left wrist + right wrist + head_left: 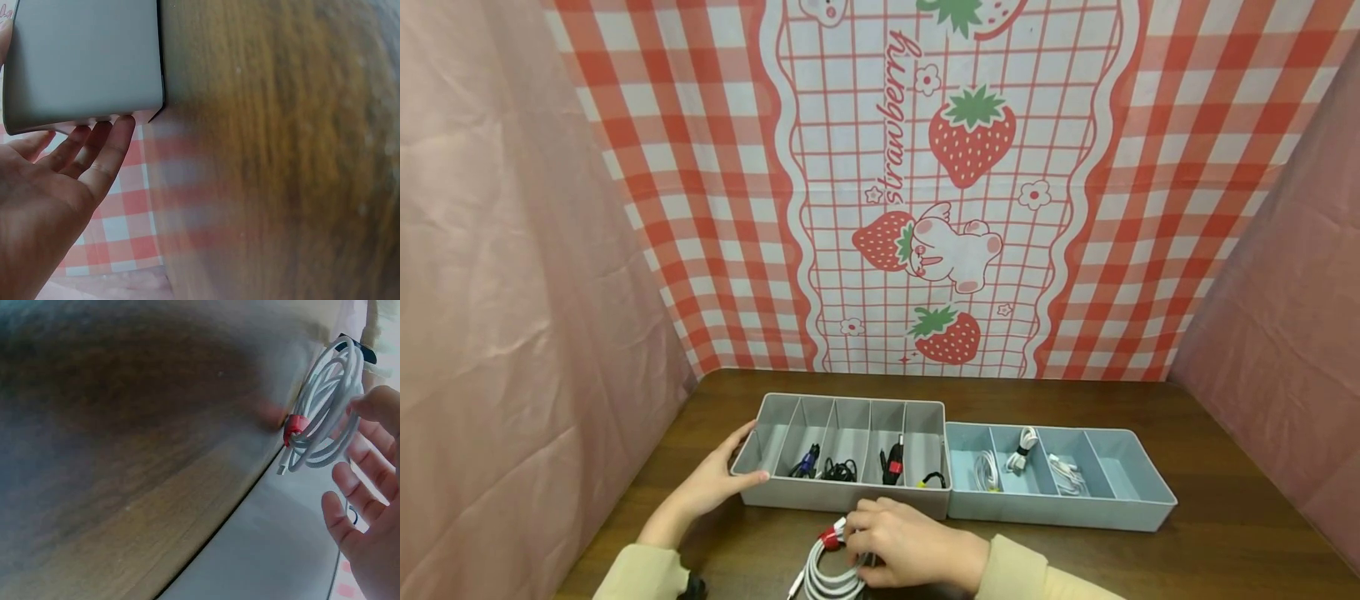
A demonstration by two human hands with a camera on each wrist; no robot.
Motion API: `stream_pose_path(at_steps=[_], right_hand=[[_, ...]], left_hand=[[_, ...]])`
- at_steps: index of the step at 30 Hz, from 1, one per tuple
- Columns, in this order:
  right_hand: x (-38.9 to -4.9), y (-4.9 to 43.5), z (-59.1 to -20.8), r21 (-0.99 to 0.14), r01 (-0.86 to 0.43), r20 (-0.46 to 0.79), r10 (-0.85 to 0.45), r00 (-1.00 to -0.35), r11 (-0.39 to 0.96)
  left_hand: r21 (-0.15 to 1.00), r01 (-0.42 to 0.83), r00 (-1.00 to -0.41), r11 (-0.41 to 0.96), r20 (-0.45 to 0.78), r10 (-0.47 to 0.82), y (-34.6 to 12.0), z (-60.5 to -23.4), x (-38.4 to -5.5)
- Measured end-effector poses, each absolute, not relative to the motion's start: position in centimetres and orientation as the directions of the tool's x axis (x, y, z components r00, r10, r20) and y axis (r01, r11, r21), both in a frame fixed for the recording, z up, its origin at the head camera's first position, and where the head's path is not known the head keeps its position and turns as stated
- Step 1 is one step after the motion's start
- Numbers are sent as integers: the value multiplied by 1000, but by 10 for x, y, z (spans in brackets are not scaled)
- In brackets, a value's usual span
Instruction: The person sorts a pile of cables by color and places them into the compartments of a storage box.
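A coiled white cable (816, 573) with a red strap (295, 428) is pinched between the thumb and fingers of my right hand (913, 546), in front of the grey divided box (850, 497). In the right wrist view the coil hangs from the thumb side, and the other fingers are spread. My left hand (703, 485) touches the left end of the grey box. Its thumb lies at the front rim, while its fairly straight fingers (112, 147) press against the end wall. Inside that box are a dark cable with a blue tie (808, 461) and a coiled black cable (840, 472).
Farther right in the grey box lie a black cable with a red tie (892, 462) and a black cable with a yellow part (934, 478). A light blue divided box (1060, 509) adjoins it, holding white cables (1022, 450). Curtains (512, 292) flank the wooden table (1217, 467).
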State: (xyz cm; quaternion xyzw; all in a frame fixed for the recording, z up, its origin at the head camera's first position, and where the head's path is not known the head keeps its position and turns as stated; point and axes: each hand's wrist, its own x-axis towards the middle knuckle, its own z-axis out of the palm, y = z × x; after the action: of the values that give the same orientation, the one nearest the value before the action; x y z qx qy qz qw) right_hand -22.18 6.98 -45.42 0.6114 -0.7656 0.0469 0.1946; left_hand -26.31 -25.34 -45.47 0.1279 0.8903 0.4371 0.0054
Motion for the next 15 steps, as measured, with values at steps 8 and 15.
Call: stream_pose_path(at_steps=[8,15], right_hand=[[-220,68,-445,182,-953,410,-900,-150,241],[-221,70,-440,137,-959,417,-893,-171,247]], left_hand=[[784,230,-964,577,102,247,-254,-452,-262],[787,211,-969,580,88,233,-253,-454,-263]])
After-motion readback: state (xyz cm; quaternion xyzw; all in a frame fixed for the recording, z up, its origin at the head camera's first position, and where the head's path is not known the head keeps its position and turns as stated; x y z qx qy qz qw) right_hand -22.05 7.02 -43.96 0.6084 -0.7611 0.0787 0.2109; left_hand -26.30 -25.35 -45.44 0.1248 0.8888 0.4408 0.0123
